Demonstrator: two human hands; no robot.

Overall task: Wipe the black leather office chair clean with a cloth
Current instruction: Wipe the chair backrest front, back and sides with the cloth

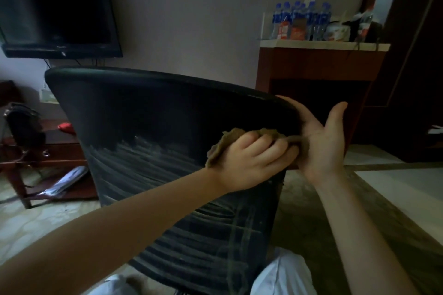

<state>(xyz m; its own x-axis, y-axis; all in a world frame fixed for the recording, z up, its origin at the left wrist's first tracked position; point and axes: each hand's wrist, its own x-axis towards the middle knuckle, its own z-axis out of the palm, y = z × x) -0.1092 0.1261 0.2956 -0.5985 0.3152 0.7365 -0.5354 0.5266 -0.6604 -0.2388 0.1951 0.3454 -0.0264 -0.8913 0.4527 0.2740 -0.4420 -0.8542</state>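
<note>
Left hand (254,160) curls tight round brown cloth (219,148), pressing chair (143,112) back near its right edge. Right hand (321,141) hooks round that edge, holds chair steady. Best: push firm, long rows, go over grey streaks (153,151) lower down.

Dim, bluish room; wide-angle bending at the edges, soft blur throughout.

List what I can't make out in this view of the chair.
Head view only.
- Chair seat, base: hidden behind the backrest.
- Right hand: fingers behind the backrest's edge.
- Cloth: mostly under the left hand.
- Bottles: labels too small, blurred.
</note>
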